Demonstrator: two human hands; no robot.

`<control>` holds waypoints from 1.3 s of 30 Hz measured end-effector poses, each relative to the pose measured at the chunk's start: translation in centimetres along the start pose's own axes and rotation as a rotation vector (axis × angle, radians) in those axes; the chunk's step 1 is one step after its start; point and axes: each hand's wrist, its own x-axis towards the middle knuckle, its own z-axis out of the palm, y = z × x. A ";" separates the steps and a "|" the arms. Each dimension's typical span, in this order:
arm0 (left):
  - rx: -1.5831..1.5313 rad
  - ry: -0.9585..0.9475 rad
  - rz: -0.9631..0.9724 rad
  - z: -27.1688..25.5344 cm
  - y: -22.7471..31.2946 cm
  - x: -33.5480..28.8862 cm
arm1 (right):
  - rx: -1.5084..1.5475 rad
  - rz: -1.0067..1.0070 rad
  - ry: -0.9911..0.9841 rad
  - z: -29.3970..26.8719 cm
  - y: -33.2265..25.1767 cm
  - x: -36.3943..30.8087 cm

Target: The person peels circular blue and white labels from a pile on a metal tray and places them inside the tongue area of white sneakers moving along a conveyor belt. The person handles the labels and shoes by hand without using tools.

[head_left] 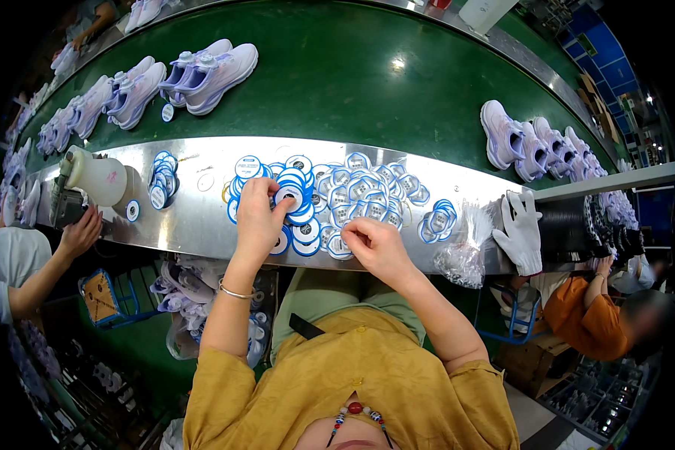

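Note:
My left hand (259, 219) is closed, thumb and fingers pinching at a round blue-and-white tag (289, 198) on a heap of similar tags. To its right, my right hand (376, 244) is curled with thumb and fingertips pressed together; whatever is in them is too small to make out. It hovers at the near edge of a spread pile of blue-rimmed tags (364, 187) that look bagged or strung. A smaller group of tags (437, 220) lies right of that pile. Another stack of round tags (163, 178) sits to the left, with a single tag (133, 210) near it.
White-and-lilac sneakers (217, 77) stand in a row on the green belt (337, 75) at left, more sneakers (502, 135) at right. On the metal ledge are a bundle of clear plastic fasteners (469, 247), a white glove (519, 232) and a cream container (101, 178). Co-workers sit at both sides.

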 end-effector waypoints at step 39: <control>-1.197 -0.423 -0.282 8.8 14.3 0.4 | 0.114 -0.121 0.436 -7.8 3.8 -1.2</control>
